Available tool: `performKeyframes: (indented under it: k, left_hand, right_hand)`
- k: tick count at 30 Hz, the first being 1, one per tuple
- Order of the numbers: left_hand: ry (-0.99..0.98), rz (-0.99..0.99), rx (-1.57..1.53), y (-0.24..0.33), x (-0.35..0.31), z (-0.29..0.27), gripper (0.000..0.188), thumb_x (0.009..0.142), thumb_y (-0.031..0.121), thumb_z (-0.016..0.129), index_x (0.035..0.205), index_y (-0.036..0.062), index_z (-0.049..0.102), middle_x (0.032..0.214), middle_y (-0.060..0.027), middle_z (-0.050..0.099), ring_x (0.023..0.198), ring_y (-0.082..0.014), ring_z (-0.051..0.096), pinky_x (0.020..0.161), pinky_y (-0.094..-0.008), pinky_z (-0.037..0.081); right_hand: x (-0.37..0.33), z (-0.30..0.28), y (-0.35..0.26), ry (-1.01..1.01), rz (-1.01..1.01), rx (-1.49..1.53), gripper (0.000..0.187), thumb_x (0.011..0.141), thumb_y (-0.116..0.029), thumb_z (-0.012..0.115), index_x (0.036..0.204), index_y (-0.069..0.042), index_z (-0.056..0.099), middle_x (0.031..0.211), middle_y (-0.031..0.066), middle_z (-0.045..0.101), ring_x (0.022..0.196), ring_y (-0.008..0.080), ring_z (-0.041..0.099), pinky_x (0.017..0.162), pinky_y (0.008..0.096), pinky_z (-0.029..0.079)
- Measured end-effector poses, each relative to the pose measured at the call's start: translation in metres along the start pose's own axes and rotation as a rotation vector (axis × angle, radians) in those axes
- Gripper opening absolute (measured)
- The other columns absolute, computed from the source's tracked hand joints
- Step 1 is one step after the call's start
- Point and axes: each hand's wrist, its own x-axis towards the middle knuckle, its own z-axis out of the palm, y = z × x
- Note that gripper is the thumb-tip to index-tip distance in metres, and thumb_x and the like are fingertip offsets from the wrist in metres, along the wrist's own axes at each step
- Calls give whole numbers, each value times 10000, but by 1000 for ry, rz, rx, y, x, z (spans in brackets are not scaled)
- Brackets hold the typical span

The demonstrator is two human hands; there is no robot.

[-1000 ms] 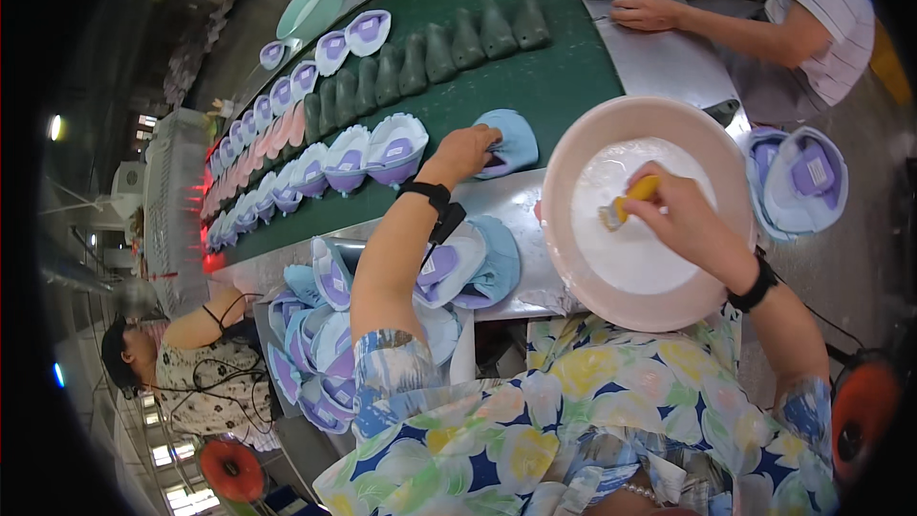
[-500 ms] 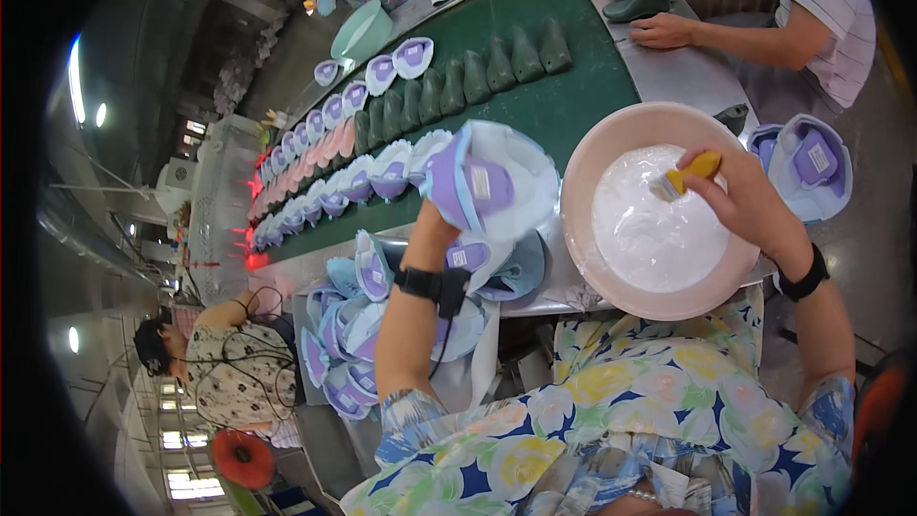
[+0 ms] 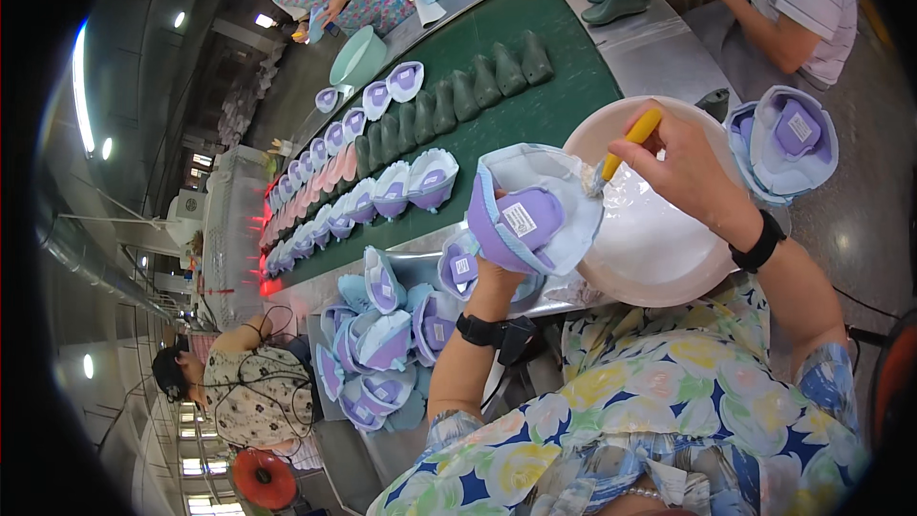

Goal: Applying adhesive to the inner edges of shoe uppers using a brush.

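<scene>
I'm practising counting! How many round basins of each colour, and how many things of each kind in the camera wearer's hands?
Pink basin: 1
Green basin: 1
Brush: 1
Shoe upper: 1
Total: 4

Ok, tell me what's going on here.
The person's left hand holds up a blue and purple shoe piece beside a pale pink basin of white liquid. The right hand grips a yellow-handled brush, its bristles at the piece's edge. Similar pieces lie in a pile, and more line the green belt alongside dark shoe forms.
</scene>
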Motion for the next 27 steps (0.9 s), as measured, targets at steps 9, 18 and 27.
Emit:
performKeyframes:
  k: [9,18,27]
  left_hand:
    - [243,633,992,-35,-13,-26,623,901,307,744,1396,30,485,1295,-97,598,1215,-293,595,986,-409,511]
    - [268,332,601,12,-3,-19,568,854,169,756,1353,5,541,1298,-159,611,1191,-269,608,976,-380,515]
    - [-399,-260,-32,9,-25,27,412,996,175,558,1384,45,515,1363,-125,582,1231,-239,587,1092,-368,477]
  right_hand:
    - [-27,35,-1,26,390,282,348,918,-255,736,1014,57,618,836,127,698,692,161,687,632,275,541]
    - [-35,25,-10,-14,215,329,288,925,-188,723,1084,26,613,930,120,717,777,156,701,709,267,542]
    - [-32,4,-30,-206,-579,163,276,848,-44,760,1095,-69,641,1104,115,718,999,322,691,883,382,550]
